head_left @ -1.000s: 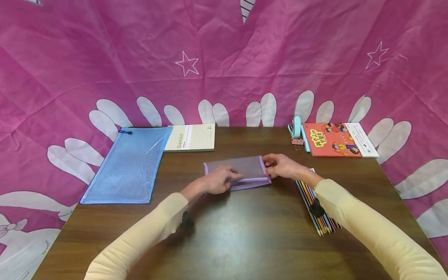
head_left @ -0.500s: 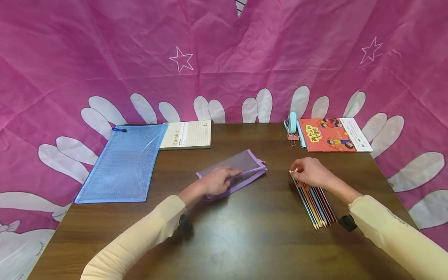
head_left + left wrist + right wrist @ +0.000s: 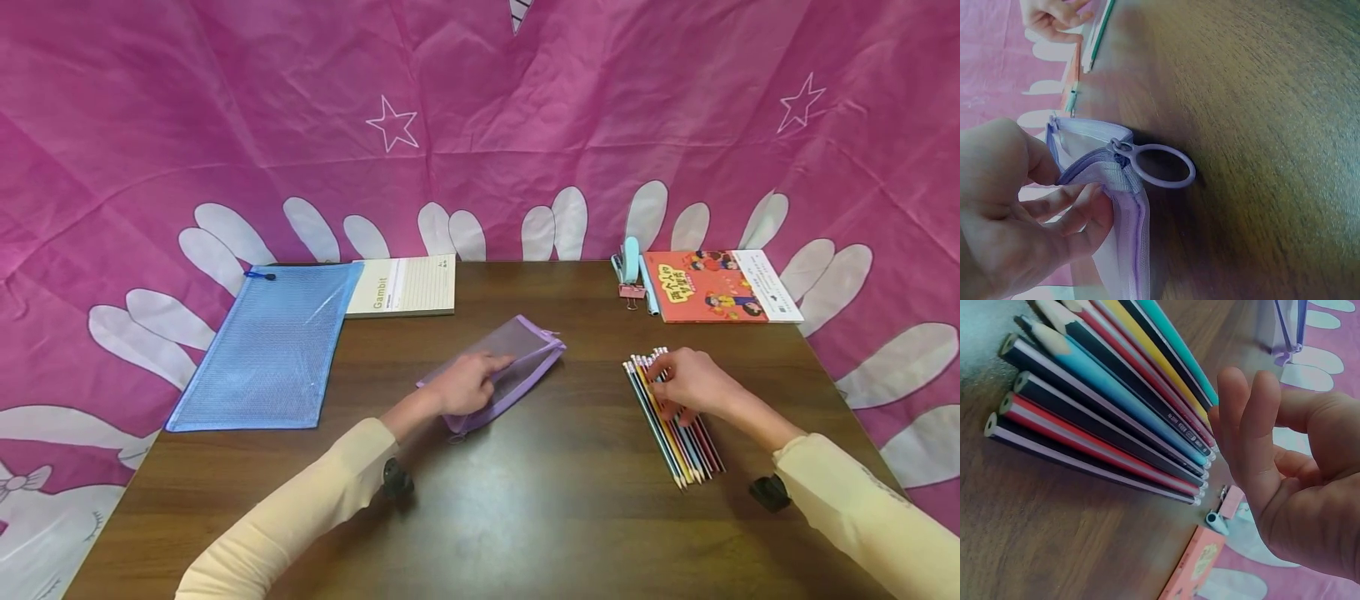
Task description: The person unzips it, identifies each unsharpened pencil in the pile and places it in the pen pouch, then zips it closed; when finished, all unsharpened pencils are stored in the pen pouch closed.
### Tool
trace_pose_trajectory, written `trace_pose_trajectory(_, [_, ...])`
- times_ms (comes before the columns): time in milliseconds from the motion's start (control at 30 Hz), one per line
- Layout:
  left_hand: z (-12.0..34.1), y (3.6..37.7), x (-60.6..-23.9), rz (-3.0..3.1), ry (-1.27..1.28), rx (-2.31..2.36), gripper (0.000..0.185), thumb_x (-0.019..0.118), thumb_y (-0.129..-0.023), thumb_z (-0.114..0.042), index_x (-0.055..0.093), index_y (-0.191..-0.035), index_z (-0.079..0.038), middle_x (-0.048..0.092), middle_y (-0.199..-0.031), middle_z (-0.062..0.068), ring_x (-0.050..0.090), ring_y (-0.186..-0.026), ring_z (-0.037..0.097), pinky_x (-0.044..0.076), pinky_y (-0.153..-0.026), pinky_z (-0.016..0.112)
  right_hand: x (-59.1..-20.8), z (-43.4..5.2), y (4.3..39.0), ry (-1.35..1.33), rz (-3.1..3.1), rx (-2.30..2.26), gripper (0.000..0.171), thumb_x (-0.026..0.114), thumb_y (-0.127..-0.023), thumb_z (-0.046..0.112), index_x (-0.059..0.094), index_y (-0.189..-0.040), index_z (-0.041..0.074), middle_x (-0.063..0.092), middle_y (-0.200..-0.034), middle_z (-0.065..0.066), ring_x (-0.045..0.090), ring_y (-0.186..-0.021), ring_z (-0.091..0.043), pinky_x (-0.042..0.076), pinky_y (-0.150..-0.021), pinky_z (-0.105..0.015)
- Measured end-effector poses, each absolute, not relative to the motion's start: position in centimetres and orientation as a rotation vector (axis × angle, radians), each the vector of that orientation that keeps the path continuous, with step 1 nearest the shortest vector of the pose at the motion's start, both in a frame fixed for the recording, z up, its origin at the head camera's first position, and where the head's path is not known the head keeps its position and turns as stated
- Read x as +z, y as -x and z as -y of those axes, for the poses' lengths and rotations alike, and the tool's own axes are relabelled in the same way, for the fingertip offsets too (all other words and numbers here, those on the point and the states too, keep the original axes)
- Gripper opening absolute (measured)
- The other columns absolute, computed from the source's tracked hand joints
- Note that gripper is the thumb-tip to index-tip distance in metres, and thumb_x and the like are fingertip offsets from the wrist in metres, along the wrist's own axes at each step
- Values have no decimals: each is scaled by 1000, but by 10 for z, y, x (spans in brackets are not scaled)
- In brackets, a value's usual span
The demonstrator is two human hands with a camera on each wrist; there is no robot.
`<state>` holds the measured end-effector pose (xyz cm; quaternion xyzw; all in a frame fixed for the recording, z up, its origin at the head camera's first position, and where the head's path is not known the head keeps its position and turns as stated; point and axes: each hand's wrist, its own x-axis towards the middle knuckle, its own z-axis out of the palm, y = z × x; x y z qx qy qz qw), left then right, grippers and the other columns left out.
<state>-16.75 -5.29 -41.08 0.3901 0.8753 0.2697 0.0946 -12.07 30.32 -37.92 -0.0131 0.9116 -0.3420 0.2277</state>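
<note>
- Our right hand (image 3: 693, 385) has left the purple mesh pencil pouch (image 3: 498, 371) and now lies over the top ends of the coloured pencils (image 3: 675, 421), fingers loosely curved on them and gripping none yet.
- Our left hand (image 3: 465, 385) still pinches the pouch by its open zipper (image 3: 1127, 181), and has turned the mouth toward the right hand.
- The pouch lies on the worktop (image 3: 525, 500), well apart from the pencils; we judge that picking up pencils comes next.
</note>
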Motion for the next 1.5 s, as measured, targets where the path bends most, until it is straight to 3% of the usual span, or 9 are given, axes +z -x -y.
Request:
trace_pose_trajectory(233, [53, 167, -409, -2613, -1119, 820, 58, 52, -83, 7, 49, -141, 10, 58, -130, 27, 59, -113, 35, 47, -99, 45, -380, -305, 119, 21, -2503, -959, 23, 60, -92, 0, 60, -112, -12, 63, -75, -12, 68, -58, -22, 56, -48, -38])
trace_pose_trajectory(667, [53, 168, -414, -2593, -1045, 818, 60, 52, -85, 5, 48, -144, 6, 55, -135, 26, 54, -123, 38, 43, -104, 45, -386, -303, 119, 12, -2517, -945, 24, 59, -92, -3, 60, -113, -14, 62, -76, -13, 68, -59, -23, 57, -49, -38])
trace_pose_trajectory(1033, [54, 167, -413, -2588, -1066, 841, 60, 52, -84, 6, 49, -143, 7, 55, -134, 27, 54, -122, 37, 44, -102, 46, -388, -297, 119, 27, -2554, -907, 27, 61, -88, -3, 59, -112, -16, 64, -69, -13, 68, -57, -23, 56, -48, -37])
trace_pose_trajectory(1233, [54, 167, -413, -2586, -1054, 825, 60, 53, -84, 6, 48, -144, 6, 55, -135, 26, 55, -121, 36, 44, -103, 45, -388, -294, 119, 8, -2550, -910, 25, 63, -89, -4, 58, -111, -15, 62, -76, -16, 68, -58, -22, 56, -49, -37])
trace_pose_trajectory(1500, [55, 167, -414, -2588, -1061, 835, 59, 53, -84, 6, 48, -144, 7, 55, -135, 26, 55, -122, 36, 44, -103, 45, -392, -292, 120, 23, -2598, -860, 28, 60, -89, -4, 57, -114, -18, 63, -72, -13, 66, -53, -19, 56, -47, -35])
